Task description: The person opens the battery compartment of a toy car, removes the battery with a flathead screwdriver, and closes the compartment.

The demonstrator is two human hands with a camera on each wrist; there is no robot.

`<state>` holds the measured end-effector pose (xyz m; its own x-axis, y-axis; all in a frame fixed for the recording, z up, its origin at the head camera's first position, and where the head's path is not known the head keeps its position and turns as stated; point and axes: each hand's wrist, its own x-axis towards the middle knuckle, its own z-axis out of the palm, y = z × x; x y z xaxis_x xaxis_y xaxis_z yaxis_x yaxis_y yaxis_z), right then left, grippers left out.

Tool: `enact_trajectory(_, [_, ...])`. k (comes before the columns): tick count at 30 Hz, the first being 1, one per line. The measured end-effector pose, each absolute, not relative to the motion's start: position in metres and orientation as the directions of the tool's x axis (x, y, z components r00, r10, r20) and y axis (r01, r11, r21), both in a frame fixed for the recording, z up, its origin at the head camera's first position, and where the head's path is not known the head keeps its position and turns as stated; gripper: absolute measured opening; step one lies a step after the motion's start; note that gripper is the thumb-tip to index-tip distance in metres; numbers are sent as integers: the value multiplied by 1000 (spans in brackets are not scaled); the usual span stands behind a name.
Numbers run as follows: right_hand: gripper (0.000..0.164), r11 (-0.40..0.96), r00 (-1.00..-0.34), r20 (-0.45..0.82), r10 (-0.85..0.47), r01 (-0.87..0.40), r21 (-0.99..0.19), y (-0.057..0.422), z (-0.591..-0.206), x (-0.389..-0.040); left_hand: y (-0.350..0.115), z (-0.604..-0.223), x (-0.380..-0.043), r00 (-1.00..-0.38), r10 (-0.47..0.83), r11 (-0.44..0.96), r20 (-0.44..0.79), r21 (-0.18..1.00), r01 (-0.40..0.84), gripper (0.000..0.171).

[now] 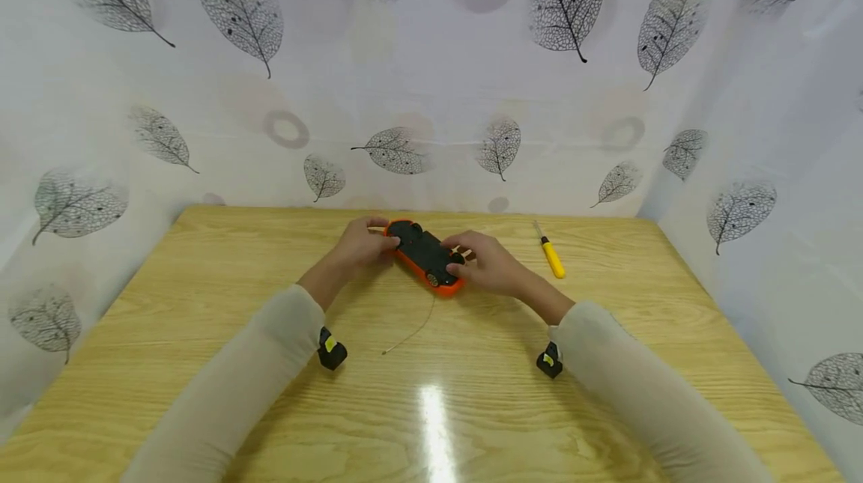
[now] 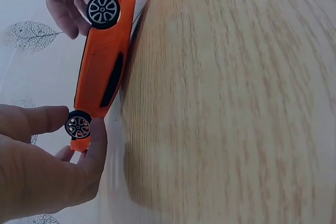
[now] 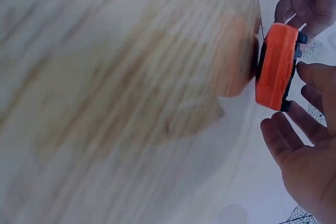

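Note:
An orange toy car (image 1: 423, 258) lies upside down on the table, its black underside and wheels facing up. At its far left end, my left hand (image 1: 366, 242) pinches the body beside a wheel; thumb and forefinger straddle that wheel in the left wrist view, around the orange car side (image 2: 100, 72). Over the near right end is my right hand (image 1: 491, 264), its fingertips at the underside and the wheels. From the right wrist, the orange car end (image 3: 275, 69) shows, with the right hand (image 3: 310, 145) spread loosely beside it and its thumb touching the underside.
A screwdriver (image 1: 553, 257) with a yellow handle lies right of the right hand. One thin wire-like strand (image 1: 413, 335) runs from near the car towards the front. Leaf-patterned curtains (image 1: 431, 79) enclose the wooden table (image 1: 222, 281) at the back and sides.

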<state>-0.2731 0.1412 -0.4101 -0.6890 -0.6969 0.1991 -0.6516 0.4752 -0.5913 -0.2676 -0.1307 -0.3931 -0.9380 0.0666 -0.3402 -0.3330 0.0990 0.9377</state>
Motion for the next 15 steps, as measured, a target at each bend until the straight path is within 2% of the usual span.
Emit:
enact_trajectory(6, [37, 463, -619, 220, -754, -739, -489, 136, -408, -267, -130, -395, -270, -939, 56, 94, -340, 938, -334, 59])
enact_trajectory(15, [29, 512, -589, 222, -777, -796, -323, 131, -411, -256, -128, -394, -279, -932, 65, 87, -357, 932, -351, 57])
